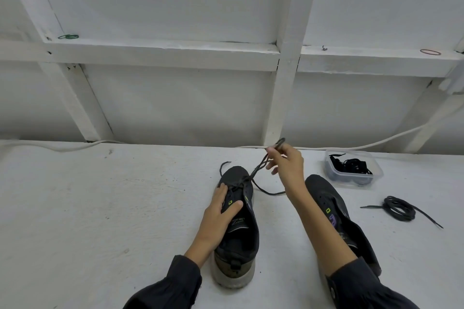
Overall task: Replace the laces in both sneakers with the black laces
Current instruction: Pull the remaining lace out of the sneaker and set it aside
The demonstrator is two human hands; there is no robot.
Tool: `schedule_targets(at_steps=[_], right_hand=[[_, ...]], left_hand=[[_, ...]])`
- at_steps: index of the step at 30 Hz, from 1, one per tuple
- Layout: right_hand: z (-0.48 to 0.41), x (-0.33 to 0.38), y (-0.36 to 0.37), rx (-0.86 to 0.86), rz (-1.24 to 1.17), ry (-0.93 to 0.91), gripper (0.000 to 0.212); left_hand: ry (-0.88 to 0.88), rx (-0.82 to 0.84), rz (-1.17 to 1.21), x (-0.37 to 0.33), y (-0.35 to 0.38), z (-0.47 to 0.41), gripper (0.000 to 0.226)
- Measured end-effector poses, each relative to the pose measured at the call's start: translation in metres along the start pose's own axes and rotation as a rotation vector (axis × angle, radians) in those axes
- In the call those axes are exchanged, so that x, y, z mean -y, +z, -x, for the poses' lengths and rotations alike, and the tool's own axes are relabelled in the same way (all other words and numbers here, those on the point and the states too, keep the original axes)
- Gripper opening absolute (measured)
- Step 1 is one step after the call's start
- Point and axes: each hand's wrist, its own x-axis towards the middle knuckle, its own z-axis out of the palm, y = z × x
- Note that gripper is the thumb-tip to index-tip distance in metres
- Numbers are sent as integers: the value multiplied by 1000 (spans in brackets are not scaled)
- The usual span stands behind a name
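Note:
Two black sneakers stand on the white table, toes pointing away from me. My left hand (pixel 222 204) rests on the tongue and side of the left sneaker (pixel 238 228), holding it down. My right hand (pixel 287 162) is raised above the toe and pinches a loop of dark lace (pixel 259 167) that runs taut down into the lower eyelets. One loose end curls left of the toe, another trails to the right. The right sneaker (pixel 334 211) lies partly behind my right forearm with no lace visible in it.
A clear plastic tub (pixel 354 167) holding black laces sits at the back right. A coiled black lace (pixel 399 208) lies on the table to the right. A white cable (pixel 376 144) runs along the table's back edge below a white framed wall.

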Motion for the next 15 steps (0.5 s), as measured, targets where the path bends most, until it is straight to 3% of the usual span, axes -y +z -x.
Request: schedule_targets(at_steps=[2, 4, 8, 11, 15], right_hand=[[4, -2, 2, 15, -38, 41, 14], [10, -10, 5, 168, 73, 124, 23], [22, -31, 14, 411, 301, 129, 32], [19, -31, 16, 321, 296, 60, 26], [5, -13, 10, 2, 74, 23, 20]], left_hand=[[9, -5, -11, 0, 0, 0, 84], [15, -4, -11, 2, 0, -1, 87], [39, -15, -13, -1, 2, -1, 64], [36, -12, -20, -1, 1, -1, 69], [-10, -10, 17, 2, 1, -1, 69]])
